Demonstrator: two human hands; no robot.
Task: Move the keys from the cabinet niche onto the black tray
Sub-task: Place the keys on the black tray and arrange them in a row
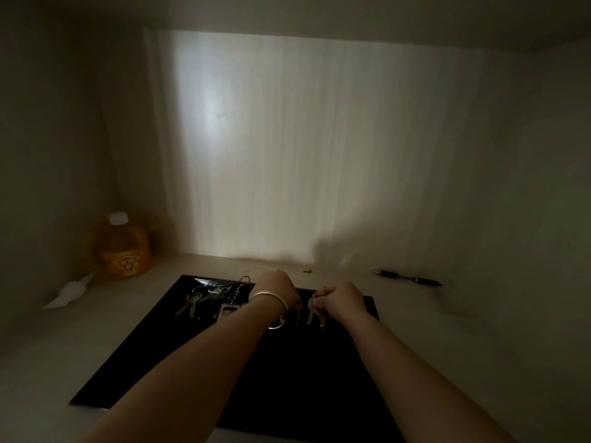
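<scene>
Metal keys [315, 310] are pinched in the right hand [340, 298], held just over the far edge of the black tray [160, 346]. Beside that grip, the left hand [276, 287] is curled; its hold cannot be told. Left of it, another key bunch [208, 298] lies on the tray.

Dim pale cabinet interior. Back wall [287, 148] shows vertical grain, lit in a bright patch left of centre; side walls [48, 139] and ceiling [319, 11] in shadow. Shelf floor [447, 330] pale, darker toward edges.
</scene>
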